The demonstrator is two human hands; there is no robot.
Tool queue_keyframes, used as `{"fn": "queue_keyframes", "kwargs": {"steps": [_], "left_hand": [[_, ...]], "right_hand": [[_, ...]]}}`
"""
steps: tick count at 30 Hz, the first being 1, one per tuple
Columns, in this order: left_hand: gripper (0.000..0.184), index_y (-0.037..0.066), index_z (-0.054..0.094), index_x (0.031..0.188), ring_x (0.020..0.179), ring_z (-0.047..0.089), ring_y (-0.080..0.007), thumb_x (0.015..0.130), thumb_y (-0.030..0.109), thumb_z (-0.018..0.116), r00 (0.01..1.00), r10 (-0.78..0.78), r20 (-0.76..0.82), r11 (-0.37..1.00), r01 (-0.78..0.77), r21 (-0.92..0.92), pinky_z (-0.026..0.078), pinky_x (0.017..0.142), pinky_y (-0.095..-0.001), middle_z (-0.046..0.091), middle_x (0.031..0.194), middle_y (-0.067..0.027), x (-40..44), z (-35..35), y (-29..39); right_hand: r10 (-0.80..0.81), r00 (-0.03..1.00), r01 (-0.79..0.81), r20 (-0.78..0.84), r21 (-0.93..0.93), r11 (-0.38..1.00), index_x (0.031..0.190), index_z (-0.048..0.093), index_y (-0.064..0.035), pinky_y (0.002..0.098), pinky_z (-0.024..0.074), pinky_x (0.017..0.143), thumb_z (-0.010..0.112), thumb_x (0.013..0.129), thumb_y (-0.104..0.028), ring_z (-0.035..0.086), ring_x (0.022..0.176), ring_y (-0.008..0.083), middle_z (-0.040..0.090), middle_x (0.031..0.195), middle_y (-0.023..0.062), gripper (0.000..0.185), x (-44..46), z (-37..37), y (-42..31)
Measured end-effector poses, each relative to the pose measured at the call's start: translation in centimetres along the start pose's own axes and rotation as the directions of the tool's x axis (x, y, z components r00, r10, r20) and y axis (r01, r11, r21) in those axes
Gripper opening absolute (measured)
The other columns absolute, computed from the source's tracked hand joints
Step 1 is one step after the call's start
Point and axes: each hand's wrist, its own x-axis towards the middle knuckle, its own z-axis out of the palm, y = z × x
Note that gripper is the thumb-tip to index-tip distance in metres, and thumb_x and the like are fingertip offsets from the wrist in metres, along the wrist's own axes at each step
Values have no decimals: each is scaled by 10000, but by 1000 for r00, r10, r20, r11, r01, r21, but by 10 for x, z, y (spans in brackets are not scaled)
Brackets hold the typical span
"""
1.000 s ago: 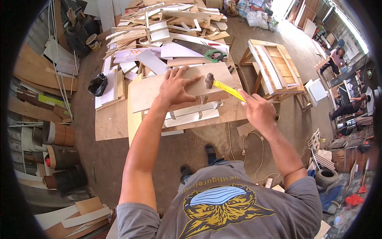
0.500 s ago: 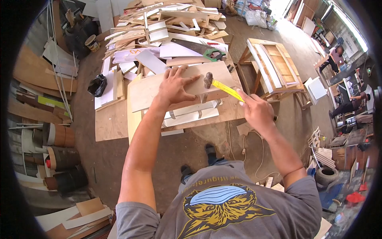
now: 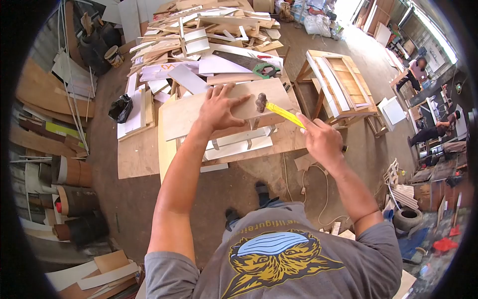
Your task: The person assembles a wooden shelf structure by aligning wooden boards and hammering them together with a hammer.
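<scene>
My left hand [image 3: 219,108] lies with spread fingers on a pale wooden board [image 3: 186,115], the top of a shelf-like wooden piece standing on the workbench [image 3: 139,158]. In my right hand [image 3: 322,141] is a hammer [image 3: 285,115] with a yellow handle, gripped near its lower end. The dark hammer head is over the right part of the board, close to its surface; I cannot tell whether it touches. Below the board, short uprights and a white lower panel [image 3: 241,147] show. Any nail under the hammer is too small to make out.
A heap of wood offcuts [image 3: 214,32] covers the bench's far side, with a green-handled saw [image 3: 266,70] on its near edge. A wooden frame table [image 3: 343,84] stands to the right. A cable [image 3: 326,192] trails on the floor. Two people [image 3: 417,72] are at far right.
Both hands, the hammer and the board keep almost the same places. The view has shifted very slightly.
</scene>
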Motion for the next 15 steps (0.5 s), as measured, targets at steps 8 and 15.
{"fn": "queue_keyframes", "kwargs": {"steps": [8,15], "left_hand": [[852,444,657,1485,1549,352,-378,672,533,892,1000,-3,12,1000,3,-28,233,1311,-522,415,1682,-147,-1,1,0],[858,449,653,1488,1548,353,-383,671,574,887,1000,8,-12,1000,-8,-21,229,1309,-524,416,1681,-154,2,6,-6]], "right_hand": [[-2,1000,2,3,1,1000,1473,672,-267,477,560,666,721,965,-167,701,768,326,658,866,81,520,4,-6,-3],[12,1000,-11,-28,35,999,1477,666,-262,489,558,673,728,962,-167,700,759,337,661,858,88,527,-2,0,1]]}}
